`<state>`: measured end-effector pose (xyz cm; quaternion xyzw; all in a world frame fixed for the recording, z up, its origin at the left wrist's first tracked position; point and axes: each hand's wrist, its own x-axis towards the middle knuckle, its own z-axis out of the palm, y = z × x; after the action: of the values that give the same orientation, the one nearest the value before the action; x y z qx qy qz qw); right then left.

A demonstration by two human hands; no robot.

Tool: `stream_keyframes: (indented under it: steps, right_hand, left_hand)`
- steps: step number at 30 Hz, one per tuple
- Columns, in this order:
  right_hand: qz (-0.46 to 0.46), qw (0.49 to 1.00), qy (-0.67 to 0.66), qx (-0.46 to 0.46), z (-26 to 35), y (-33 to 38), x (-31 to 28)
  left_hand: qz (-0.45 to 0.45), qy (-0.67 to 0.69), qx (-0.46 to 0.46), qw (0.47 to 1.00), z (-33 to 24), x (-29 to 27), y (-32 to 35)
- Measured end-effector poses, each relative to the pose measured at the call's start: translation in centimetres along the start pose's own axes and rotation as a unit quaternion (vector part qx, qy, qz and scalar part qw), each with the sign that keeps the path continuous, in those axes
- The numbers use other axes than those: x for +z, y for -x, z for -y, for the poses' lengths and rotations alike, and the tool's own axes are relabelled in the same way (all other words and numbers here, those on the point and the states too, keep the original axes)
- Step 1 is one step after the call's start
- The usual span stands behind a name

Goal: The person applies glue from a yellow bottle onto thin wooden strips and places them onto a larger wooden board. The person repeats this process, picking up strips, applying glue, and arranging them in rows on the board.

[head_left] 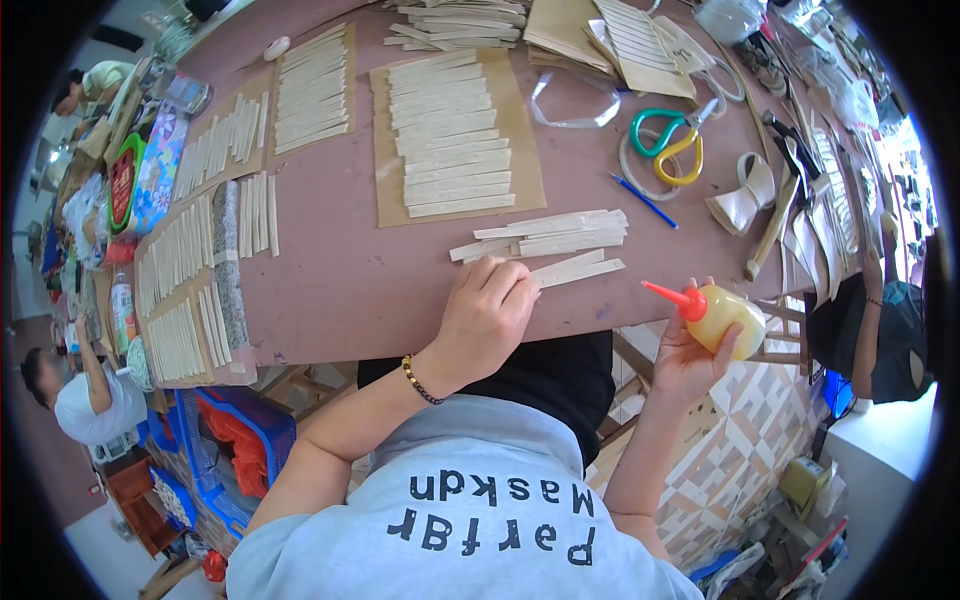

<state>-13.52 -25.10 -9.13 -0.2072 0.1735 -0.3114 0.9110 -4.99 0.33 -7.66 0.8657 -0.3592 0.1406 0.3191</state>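
My right hand (pixel 690 365) is wrapped around a squeeze bottle (pixel 735 318) of yellowish liquid with a red pointed nozzle, held out past the table's near edge. The nozzle points left. My left hand (pixel 487 318), a beaded bracelet on its wrist, is closed at the near edge, its fingertips at the end of a pale flat strip (pixel 580 272). Just beyond lies a small loose pile of similar strips (pixel 545 235). Farther off, a brown paper sheet (pixel 525 160) carries a column of these strips (pixel 450 130) laid side by side.
Scissors (pixel 672 140) with green and yellow handles, a blue pen (pixel 643 200) and a tape roll (pixel 745 190) lie to the right, near a hammer (pixel 775 220). More strip-covered sheets (pixel 315 90) fill the left side. Other people are at both sides.
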Motion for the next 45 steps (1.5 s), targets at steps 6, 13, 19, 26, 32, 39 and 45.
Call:
stream_keyframes:
  steps: [6,13,19,26,32,39,45]
  right_hand:
    - [0.006,1.000,0.015,-0.007,0.7,0.4,0.2]
    - [0.029,0.995,0.094,-0.027,0.1,1.2,-0.1]
    - [0.056,0.980,0.186,-0.047,0.9,2.4,-0.3]
    - [0.054,0.955,0.277,-0.087,0.5,3.1,-1.1]
    - [0.077,0.937,0.321,-0.116,0.1,3.5,-0.5]
    - [0.102,0.911,0.357,-0.178,-0.4,4.0,0.1]
    - [0.134,0.917,0.345,-0.147,-0.3,4.4,-0.4]
  left_hand:
    - [-0.016,0.051,0.039,0.998,-1.3,-0.7,0.9]
    - [0.018,0.062,-0.022,0.998,-1.8,-1.1,1.4]
    - [0.060,0.076,-0.006,0.995,-1.2,-2.2,3.2]
    - [0.051,0.101,0.052,0.992,0.0,-3.1,4.4]
    - [0.062,0.141,0.067,0.986,0.2,-3.7,4.6]
    - [0.074,0.184,0.072,0.977,-0.4,-3.9,4.6]
    - [0.078,0.194,0.061,0.976,-0.5,-3.9,5.0]
